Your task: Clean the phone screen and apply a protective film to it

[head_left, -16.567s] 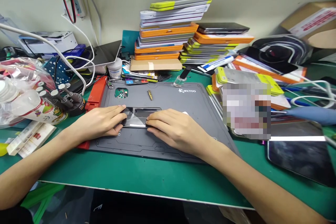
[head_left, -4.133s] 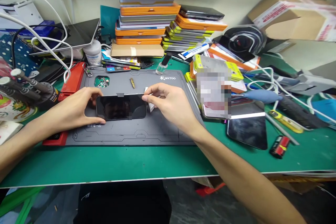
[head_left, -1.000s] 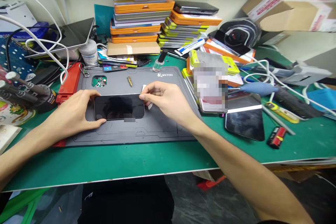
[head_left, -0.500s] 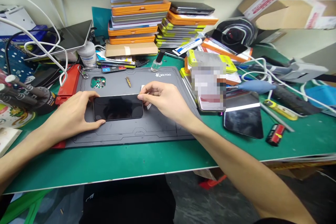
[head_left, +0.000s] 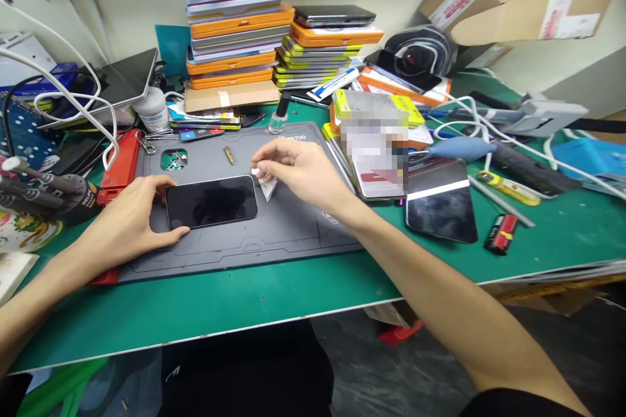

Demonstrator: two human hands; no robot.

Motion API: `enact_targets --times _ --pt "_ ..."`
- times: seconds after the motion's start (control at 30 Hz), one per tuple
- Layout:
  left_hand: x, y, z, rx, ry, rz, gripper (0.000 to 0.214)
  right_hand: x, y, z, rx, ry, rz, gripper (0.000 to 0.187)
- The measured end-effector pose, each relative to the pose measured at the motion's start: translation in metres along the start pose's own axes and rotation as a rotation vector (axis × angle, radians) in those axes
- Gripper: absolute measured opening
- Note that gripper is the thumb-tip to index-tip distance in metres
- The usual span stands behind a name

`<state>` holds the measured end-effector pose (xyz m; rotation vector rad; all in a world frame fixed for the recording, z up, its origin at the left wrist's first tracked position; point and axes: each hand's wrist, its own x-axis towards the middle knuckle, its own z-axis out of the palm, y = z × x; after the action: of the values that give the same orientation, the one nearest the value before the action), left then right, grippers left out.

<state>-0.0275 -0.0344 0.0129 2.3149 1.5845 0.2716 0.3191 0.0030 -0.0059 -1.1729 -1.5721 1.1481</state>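
Observation:
A smartphone [head_left: 212, 201] with a dark screen lies face up on the grey work mat [head_left: 288, 234]. My left hand [head_left: 139, 208] grips its left end, thumb at the near edge and fingers at the far edge. Just off the phone's upper right corner, my right hand [head_left: 298, 172] is closed in a pinch. A white piece of tissue or cloth [head_left: 267, 190] pokes out below its fingers; the rest is hidden. Beyond the phone are a small brass-coloured bit [head_left: 229, 155], a mat recess [head_left: 175, 160] holding small metal parts, and a clear bottle [head_left: 278, 116] with a black cap.
Stacked flat cases [head_left: 239, 26] rise at the back. Right of the mat are a pile of cases and phones [head_left: 376, 137], a dark panel [head_left: 440, 208], a yellow cutter [head_left: 508, 187] and a red-black block [head_left: 501, 234]. A screwdriver holder [head_left: 73, 199] stands left.
My right hand has lifted off the phone's upper right corner, and more of the white piece shows beneath it. My left hand keeps its grip. The whole view has shifted slightly.

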Motion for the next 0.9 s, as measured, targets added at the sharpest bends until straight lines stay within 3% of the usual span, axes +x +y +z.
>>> enact_targets --times 0.07,0.13,0.3,0.43,0.57,0.73,0.9 --pt "0.0 0.0 -0.001 0.003 -0.002 -0.001 0.09 0.005 0.002 -0.01 -0.08 0.081 -0.076 0.013" --pt "0.0 0.0 -0.001 0.005 -0.007 -0.002 0.089 0.01 0.006 -0.021 -0.27 0.078 -0.153 0.012" --pt "0.002 -0.003 0.002 0.003 0.021 0.033 0.08 0.014 0.013 -0.037 -0.666 -0.22 -0.182 0.024" --pt "0.001 -0.01 0.006 0.031 0.026 0.068 0.076 0.011 0.016 -0.034 -0.773 -0.247 -0.216 0.009" --pt "0.0 -0.012 0.008 0.062 0.017 0.09 0.075 0.005 0.015 -0.025 -0.854 -0.16 -0.366 0.016" --pt "0.0 -0.006 0.007 0.072 -0.012 0.082 0.079 -0.006 0.009 -0.024 -0.976 -0.363 -0.61 0.028" --pt "0.001 -0.004 0.007 0.068 -0.019 0.075 0.079 -0.016 0.001 -0.023 -1.135 -0.411 -0.728 0.036"
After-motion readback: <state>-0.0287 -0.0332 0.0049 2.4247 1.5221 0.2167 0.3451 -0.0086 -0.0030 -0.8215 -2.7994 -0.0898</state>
